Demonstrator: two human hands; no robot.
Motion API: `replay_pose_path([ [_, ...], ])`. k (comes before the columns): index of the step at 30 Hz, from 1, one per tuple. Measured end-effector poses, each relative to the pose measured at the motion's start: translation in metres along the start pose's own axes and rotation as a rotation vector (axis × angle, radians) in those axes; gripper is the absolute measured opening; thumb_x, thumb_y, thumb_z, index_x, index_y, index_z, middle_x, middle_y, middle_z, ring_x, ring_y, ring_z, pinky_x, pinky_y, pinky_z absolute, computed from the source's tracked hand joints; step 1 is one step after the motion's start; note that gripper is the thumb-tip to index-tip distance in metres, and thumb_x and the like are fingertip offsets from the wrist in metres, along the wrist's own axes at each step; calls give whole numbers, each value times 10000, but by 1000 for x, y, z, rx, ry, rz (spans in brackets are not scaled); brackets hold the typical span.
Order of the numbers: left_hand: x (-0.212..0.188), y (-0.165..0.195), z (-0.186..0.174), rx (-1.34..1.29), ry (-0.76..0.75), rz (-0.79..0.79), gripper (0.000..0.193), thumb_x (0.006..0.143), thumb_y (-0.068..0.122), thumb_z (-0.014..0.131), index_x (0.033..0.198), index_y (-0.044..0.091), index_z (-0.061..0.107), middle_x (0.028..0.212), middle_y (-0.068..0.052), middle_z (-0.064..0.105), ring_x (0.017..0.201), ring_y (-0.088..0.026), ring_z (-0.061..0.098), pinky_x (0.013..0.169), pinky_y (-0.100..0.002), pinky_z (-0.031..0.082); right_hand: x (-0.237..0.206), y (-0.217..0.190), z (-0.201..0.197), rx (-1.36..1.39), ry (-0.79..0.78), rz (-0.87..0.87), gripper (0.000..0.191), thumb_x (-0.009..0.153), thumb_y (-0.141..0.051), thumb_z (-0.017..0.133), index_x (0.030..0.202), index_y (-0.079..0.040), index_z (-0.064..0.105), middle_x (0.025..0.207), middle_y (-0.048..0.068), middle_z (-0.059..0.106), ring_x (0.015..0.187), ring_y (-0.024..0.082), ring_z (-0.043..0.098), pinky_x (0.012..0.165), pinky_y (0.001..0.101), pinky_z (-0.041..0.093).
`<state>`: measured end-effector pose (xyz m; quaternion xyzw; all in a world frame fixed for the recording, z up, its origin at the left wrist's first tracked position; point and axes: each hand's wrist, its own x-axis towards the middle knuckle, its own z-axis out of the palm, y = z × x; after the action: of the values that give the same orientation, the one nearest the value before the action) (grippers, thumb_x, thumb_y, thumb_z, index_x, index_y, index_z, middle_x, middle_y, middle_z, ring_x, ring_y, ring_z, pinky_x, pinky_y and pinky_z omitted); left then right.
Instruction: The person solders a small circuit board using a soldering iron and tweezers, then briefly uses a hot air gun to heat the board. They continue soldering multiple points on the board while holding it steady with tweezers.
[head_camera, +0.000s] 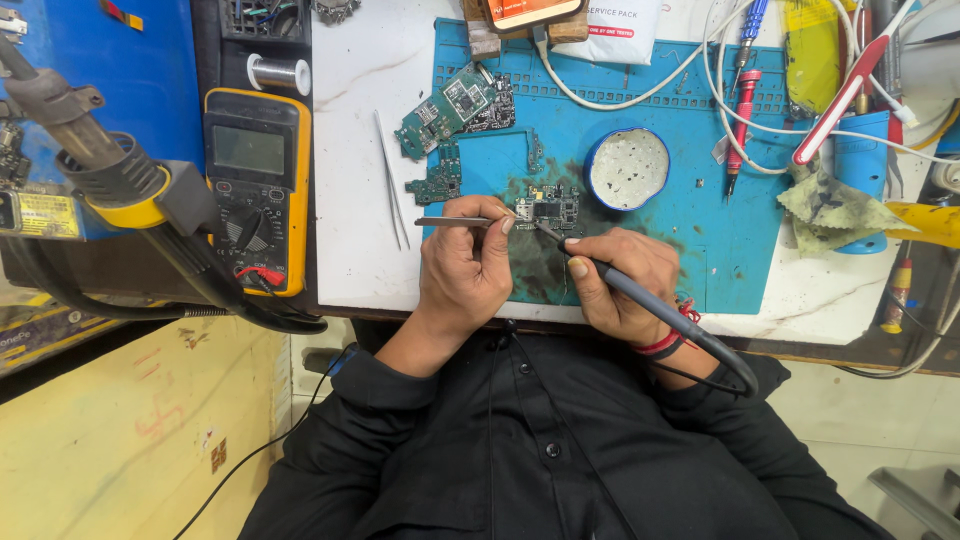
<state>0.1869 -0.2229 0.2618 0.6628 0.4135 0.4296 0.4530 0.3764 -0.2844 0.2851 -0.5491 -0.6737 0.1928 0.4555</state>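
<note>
left hand: my left hand (462, 268) lies knuckles up on the blue silicone work mat (700, 215), fingers curled shut around thin steel tweezers (452, 221) that lie level, the tips pointing toward my right hand.
right hand: my right hand (615, 278) is closed pen-fashion on a grey soldering iron (640, 300); its tip slants up and left, away from my body.
board: the small dark circuit board (545, 208) sits just beyond both sets of fingertips, between the hands; tweezer tips and iron tip meet at its near edge.
wrist: red thread bands (668, 338) ring my right wrist, and the iron's black cable (735, 368) loops off past it.
beyond the hands: a round blue tin (627, 168) sits past my right hand, a larger green circuit board (455, 108) past my left, and a yellow multimeter (258, 185) well out to the left.
hard to make out: i cannot tell whether the tweezers pinch a part; it is too small. my palms are hidden.
</note>
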Motion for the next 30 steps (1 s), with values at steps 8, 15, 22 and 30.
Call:
replay_pose_path([
  [8,0,2,0,9,6,-7,130,1054,10,633,1130,29,529,990,-65,684,702,-75,629,609,-235,516,0,-1,-1,1,-8,-5,104,964,-56,719,1044,-15,666,726,85,637,621,231,636,582,333,466],
  [15,0,2,0,22,4,12,126,1057,13,634,1127,30,531,997,-67,680,709,-82,632,620,-239,523,-1,-1,-2,-19,-12,-1,102,956,-65,725,1028,-22,667,723,90,638,610,239,625,576,340,459],
  [22,1,3,0,23,3,1,125,1054,16,632,1127,28,531,998,-72,683,707,-83,634,611,-239,519,0,-1,-2,-13,-2,3,94,958,-65,720,1023,-21,669,716,85,632,605,232,622,573,337,459],
  [30,0,2,1,13,3,-19,129,1056,17,633,1129,32,527,994,-64,688,699,-77,628,607,-235,515,0,-1,-2,-27,0,-9,93,962,-65,718,1024,-18,666,702,84,622,590,231,608,565,339,451],
])
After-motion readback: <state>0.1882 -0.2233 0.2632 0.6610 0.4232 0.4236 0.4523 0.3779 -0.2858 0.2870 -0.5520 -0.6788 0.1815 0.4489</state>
